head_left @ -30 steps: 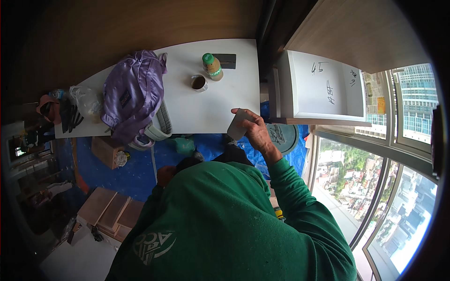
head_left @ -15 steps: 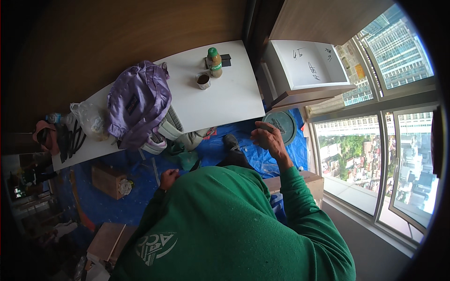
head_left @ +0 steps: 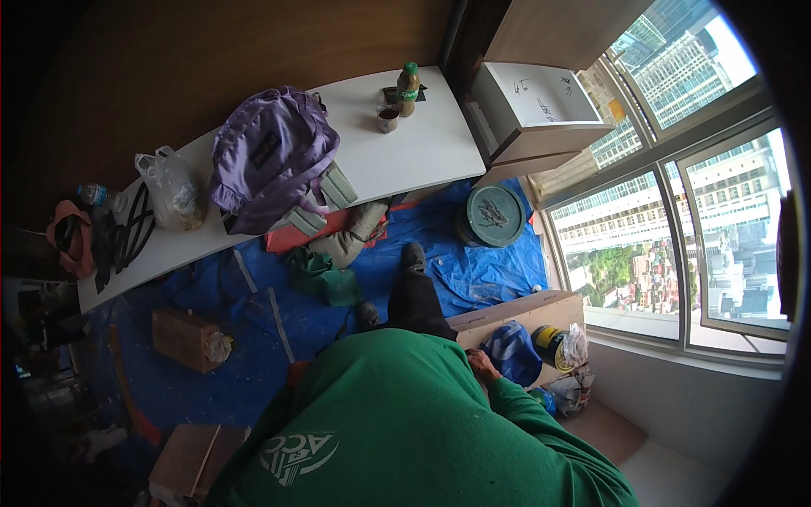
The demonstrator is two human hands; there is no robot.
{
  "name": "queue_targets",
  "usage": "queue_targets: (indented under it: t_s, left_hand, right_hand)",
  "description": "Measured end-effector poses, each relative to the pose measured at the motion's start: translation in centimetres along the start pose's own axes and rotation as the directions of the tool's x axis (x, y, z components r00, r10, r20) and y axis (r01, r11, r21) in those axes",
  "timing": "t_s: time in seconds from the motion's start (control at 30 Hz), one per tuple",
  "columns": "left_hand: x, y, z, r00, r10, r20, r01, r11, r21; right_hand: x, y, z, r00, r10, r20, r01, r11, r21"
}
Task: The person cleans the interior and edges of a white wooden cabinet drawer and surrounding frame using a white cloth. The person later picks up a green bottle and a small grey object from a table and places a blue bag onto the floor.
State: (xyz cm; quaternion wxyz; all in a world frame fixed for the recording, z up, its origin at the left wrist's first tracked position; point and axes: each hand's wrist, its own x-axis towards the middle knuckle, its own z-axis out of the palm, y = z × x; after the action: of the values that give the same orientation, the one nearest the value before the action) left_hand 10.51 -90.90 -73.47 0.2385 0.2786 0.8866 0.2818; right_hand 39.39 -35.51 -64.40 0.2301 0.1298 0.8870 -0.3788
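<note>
My right hand (head_left: 481,365) is low beside my right hip, at the edge of a wooden box-like bench (head_left: 517,309). A crumpled blue plastic bag (head_left: 513,353) lies right next to it. My sleeve and body cover part of its fingers, so I cannot make out whether it grips anything. Of my left hand (head_left: 297,372) only a small strip shows past the green sweatshirt; its fingers are hidden. To the right of the blue bag are a yellow-and-dark can (head_left: 551,346) and a crumpled clear plastic wrapper (head_left: 575,346).
A white tabletop ahead bears a purple backpack (head_left: 274,160), a plastic bag (head_left: 173,190), a green-capped bottle (head_left: 408,91) and a cup (head_left: 388,119). A lidded bucket (head_left: 494,216) stands on the blue tarp (head_left: 401,296). An open drawer (head_left: 541,95) juts out near the windows.
My right hand has dropped from in front of the bucket back to my right side. My left hand has drawn back behind my body. The view has shifted, uncovering the can and bench.
</note>
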Motion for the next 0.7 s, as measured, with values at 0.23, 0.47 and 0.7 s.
queue_targets:
  t_s: [0.23, 0.47, 0.7]
  left_hand:
    - [-3.5, -1.6, 0.2, 0.995, -0.095, -0.017, 0.089, 0.972, -0.218]
    - [4.2, 10.5, -3.9, 0.782, -0.543, 0.304, 0.615, 0.595, -0.517]
    - [7.5, 12.7, -7.3, 0.772, -0.579, 0.261, 0.58, 0.475, -0.662]
  right_hand:
    - [-0.5, -5.6, -2.0, 0.733, 0.616, 0.289, -0.677, 0.622, 0.394]
    - [0.9, -9.6, -12.7, 0.831, 0.508, -0.226, -0.36, 0.801, 0.478]
    - [3.2, -7.5, -8.3, 0.791, 0.608, -0.072, -0.498, 0.708, 0.501]
